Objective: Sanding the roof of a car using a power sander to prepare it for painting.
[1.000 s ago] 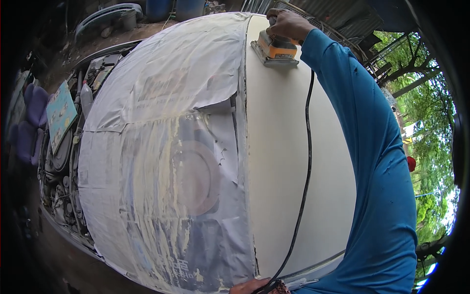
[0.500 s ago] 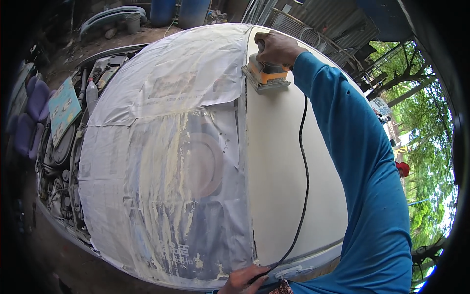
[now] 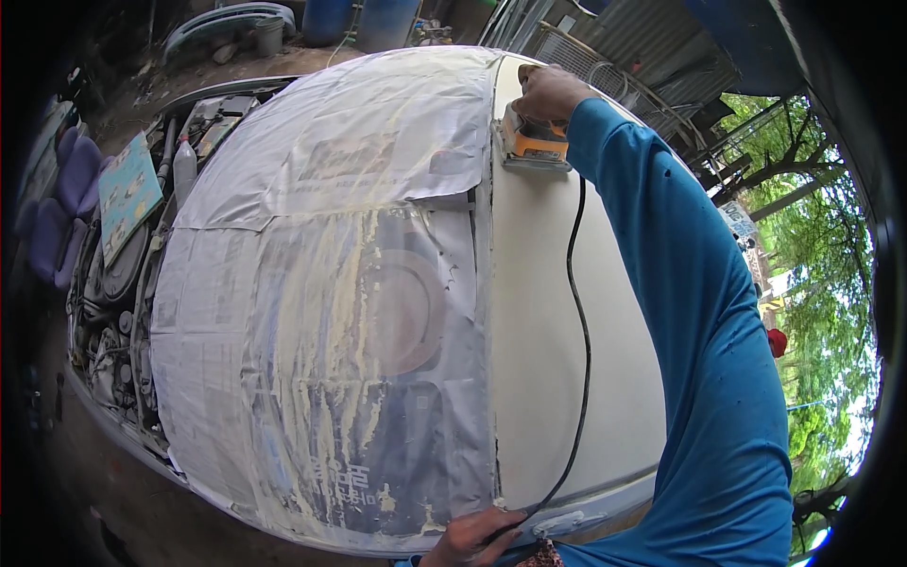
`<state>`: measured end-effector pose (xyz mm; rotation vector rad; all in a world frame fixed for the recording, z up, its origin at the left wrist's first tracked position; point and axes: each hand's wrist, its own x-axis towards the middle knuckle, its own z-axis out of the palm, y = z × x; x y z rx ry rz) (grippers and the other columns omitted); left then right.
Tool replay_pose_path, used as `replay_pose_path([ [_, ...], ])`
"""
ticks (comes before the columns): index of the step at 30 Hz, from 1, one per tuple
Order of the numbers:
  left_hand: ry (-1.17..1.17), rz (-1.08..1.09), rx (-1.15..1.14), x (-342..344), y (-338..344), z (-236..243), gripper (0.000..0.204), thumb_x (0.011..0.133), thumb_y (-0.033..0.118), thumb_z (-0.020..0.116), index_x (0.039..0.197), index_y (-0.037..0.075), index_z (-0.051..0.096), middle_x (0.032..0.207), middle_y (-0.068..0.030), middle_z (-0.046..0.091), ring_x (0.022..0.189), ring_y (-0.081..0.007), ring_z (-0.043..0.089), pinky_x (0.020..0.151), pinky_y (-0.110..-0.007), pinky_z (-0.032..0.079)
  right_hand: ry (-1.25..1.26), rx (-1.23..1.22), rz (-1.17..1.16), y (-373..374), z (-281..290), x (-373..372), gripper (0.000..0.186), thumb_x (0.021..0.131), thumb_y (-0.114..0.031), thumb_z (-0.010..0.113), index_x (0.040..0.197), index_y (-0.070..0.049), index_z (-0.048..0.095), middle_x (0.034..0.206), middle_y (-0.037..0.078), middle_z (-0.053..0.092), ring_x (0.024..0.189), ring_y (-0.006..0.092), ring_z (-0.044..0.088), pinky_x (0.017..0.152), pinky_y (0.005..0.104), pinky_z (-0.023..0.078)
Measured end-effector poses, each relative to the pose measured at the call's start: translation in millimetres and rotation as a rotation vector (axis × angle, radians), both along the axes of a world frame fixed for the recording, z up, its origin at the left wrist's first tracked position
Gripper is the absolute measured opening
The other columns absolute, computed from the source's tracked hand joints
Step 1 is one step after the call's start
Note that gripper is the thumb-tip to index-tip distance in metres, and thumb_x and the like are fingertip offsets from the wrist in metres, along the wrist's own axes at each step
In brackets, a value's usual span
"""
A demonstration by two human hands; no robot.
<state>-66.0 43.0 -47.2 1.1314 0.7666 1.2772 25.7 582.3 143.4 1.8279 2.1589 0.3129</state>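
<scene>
My right hand is closed over the top of an orange and grey power sander. The sander's flat pad rests on the far end of a cream-white car roof, beside the roof's left edge. A black power cord runs from it down across the roof. Near the bottom of the head view, my left hand pinches that cord between thumb and fingers, at the near edge of the car. To the left of the roof, paper sheets streaked with cream residue cover the windshield area.
On the left lies the exposed engine bay, with a clear plastic bottle and a blue printed board on it. Purple seats stand beyond. Blue drums and a grey bucket are at the back. Corrugated metal sheets stand at upper right.
The sander has shifted slightly right, off the roof's left edge, and turned a little under my right hand. My left hand keeps its hold on the cord. The whole view has shifted slightly.
</scene>
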Motion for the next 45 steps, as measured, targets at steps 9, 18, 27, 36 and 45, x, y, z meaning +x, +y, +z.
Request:
replay_pose_path([
  [9,-0.005,-0.016,0.070,0.8,2.5,-4.2,0.021,0.091,-0.001,0.072,0.112,-0.003,0.072,0.090,-0.0163,0.072,0.077,-0.0279,0.071,0.068,-0.035,0.056,0.032,-0.009,0.026,-19.2,4.1,-3.8,0.045,0.092,-0.041,0.063,0.115,-0.003,0.070,0.109,0.017,0.073,0.092,0.0271,0.073,0.079,0.0387,0.058],
  [18,-0.012,0.003,0.089,2.7,1.7,-7.4,0.021,0.090,-0.002,0.073,0.110,-0.003,0.072,0.091,-0.0164,0.073,0.079,-0.0283,0.072,0.068,-0.035,0.056,-0.061,0.044,0.059,-7.6,1.6,-11.5,0.054,0.089,-0.038,0.064,0.130,-0.001,0.063,0.112,0.017,0.073,0.096,0.0285,0.073,0.084,0.0400,0.059],
  [27,-0.030,0.020,0.100,2.3,3.3,-9.1,0.020,0.089,-0.002,0.074,0.110,-0.003,0.072,0.089,-0.0165,0.072,0.078,-0.0286,0.073,0.068,-0.035,0.056,-0.002,0.040,0.038,15.4,-1.7,-7.6,0.053,0.089,-0.036,0.068,0.129,-0.002,0.062,0.112,0.017,0.073,0.094,0.0276,0.073,0.081,0.0386,0.059],
  [36,-0.022,-0.033,0.112,-1.4,5.8,-4.3,0.023,0.089,-0.002,0.073,0.112,-0.003,0.071,0.091,-0.0168,0.072,0.080,-0.0284,0.073,0.070,-0.036,0.056,-0.024,0.011,-0.009,4.2,2.0,-6.0,0.056,0.090,-0.038,0.066,0.132,0.000,0.061,0.119,0.020,0.071,0.102,0.0296,0.072,0.088,0.0401,0.058],
  [45,0.055,-0.046,0.031,-4.6,3.8,7.3,0.023,0.088,-0.004,0.073,0.111,-0.001,0.072,0.090,-0.0156,0.072,0.078,-0.0277,0.071,0.068,-0.036,0.055,-0.046,-0.026,0.006,-30.0,4.6,-15.2,0.058,0.092,-0.041,0.066,0.131,0.001,0.060,0.120,0.022,0.070,0.109,0.0320,0.070,0.091,0.0428,0.056],
])
